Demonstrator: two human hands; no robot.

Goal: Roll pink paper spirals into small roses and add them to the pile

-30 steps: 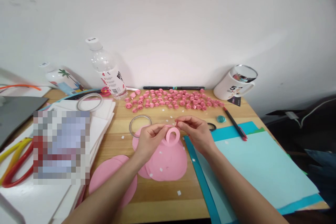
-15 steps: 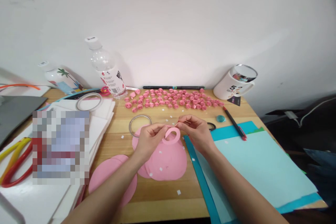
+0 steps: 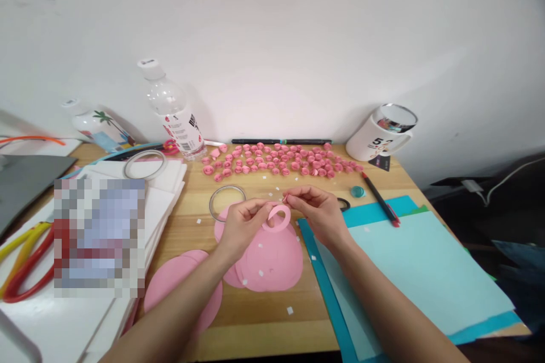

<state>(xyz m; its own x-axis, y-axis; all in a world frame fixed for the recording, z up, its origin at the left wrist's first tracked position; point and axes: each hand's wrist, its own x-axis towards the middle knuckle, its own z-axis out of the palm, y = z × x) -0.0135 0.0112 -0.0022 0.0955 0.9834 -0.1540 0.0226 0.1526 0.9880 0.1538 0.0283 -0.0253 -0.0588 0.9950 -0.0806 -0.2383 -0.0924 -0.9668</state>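
Above the middle of the wooden desk (image 3: 264,317), my left hand (image 3: 242,226) and my right hand (image 3: 317,212) both pinch a curling pink paper strip (image 3: 277,219). The strip forms a loop between the two hands. My right fingertips pinch its upper end, my left fingers hold the other side. Under the hands lie pink paper circles (image 3: 272,261), dotted with small white scraps. Another pink circle (image 3: 174,283) lies partly under my left forearm. Several small rolled pink paper roses (image 3: 276,161) lie in rows further back.
A clear tape ring (image 3: 226,203) lies left of the hands; another ring (image 3: 145,164) rests on stacked white sheets (image 3: 166,204). Blue paper sheets (image 3: 426,272), a red pen (image 3: 381,199), a white mug (image 3: 381,135), a water bottle (image 3: 172,110) and a black pen (image 3: 281,142) surround the area.
The hands stay in place; the fingers have worked the strip slightly, and the pink loop has shifted a little upward and tightened.
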